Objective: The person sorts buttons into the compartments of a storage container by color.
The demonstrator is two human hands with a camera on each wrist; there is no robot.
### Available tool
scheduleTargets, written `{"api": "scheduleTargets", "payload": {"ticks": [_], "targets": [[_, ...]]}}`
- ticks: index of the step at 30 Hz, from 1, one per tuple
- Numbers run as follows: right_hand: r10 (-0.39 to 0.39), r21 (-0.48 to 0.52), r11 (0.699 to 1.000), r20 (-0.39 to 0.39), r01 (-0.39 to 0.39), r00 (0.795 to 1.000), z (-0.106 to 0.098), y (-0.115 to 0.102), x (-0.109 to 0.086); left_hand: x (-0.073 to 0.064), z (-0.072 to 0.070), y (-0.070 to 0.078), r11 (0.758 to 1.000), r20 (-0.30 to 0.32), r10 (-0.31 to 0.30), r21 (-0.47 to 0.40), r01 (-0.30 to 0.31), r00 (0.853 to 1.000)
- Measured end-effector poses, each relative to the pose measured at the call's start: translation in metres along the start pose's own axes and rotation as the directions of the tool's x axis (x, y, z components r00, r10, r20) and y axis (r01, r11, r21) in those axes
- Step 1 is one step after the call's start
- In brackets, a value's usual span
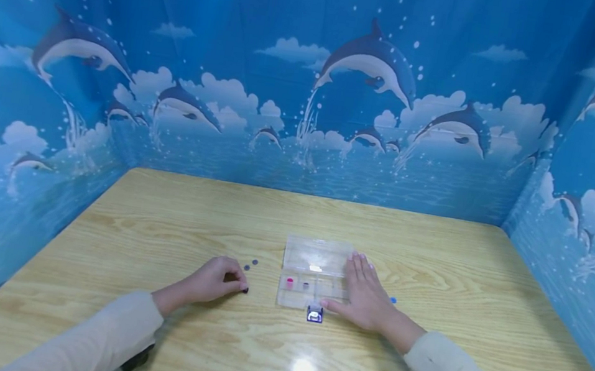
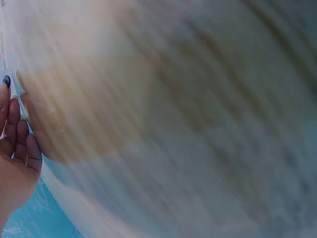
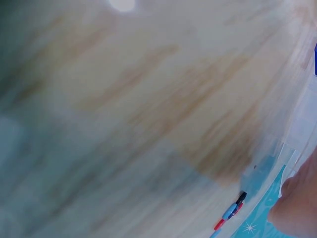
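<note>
A clear plastic compartment box (image 1: 285,297) lies on the table with its lid (image 1: 316,254) folded back. One compartment holds a pink piece (image 1: 290,282), another a small dark piece (image 1: 305,285). My right hand (image 1: 370,298) rests over the box's right end, fingers extended and thumb out along its front. Left of the box, my left hand (image 1: 214,278) pinches a small dark disc (image 1: 245,290) like a button between thumb and index fingertip; the left wrist view shows the same dark blue disc (image 2: 7,81) at the fingertips.
Two dark discs (image 1: 250,264) lie between my left hand and the box. A blue-edged clear piece (image 1: 315,314) sits at the box's front edge. Beyond my right hand is a blue disc (image 1: 393,299); red, blue and black pieces (image 3: 230,212) show in the right wrist view.
</note>
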State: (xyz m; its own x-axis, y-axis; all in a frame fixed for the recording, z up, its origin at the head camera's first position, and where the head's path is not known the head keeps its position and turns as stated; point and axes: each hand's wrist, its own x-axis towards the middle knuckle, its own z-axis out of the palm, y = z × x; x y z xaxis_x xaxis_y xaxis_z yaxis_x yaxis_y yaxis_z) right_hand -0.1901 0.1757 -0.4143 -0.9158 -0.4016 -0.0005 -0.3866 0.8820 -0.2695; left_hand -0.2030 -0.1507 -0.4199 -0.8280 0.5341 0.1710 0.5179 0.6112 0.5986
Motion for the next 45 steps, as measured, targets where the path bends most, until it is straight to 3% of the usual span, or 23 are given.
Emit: {"api": "scheduleTargets", "payload": {"ticks": [7, 18, 32, 45], "targets": [[-0.001, -0.004, 1.000, -0.007, 0.001, 1.000, 0.000, -0.001, 0.000, 0.001, 0.001, 0.000, 0.999, -0.009, -0.018, -0.034, 0.018, 1.000], [-0.007, -0.003, 1.000, -0.012, 0.007, 1.000, -0.001, -0.001, -0.001, 0.003, 0.004, 0.004, 0.993, -0.033, -0.099, -0.061, 0.097, 0.994], [-0.011, -0.009, 1.000, -0.024, 0.011, 1.000, 0.001, 0.000, 0.000, 0.011, 0.003, 0.011, 0.981, -0.064, -0.123, -0.161, 0.111, 0.990], [-0.001, 0.005, 1.000, -0.008, 0.001, 1.000, 0.000, -0.001, 0.000, 0.024, 0.004, 0.021, 0.987, -0.096, -0.089, -0.142, 0.075, 0.991]]}}
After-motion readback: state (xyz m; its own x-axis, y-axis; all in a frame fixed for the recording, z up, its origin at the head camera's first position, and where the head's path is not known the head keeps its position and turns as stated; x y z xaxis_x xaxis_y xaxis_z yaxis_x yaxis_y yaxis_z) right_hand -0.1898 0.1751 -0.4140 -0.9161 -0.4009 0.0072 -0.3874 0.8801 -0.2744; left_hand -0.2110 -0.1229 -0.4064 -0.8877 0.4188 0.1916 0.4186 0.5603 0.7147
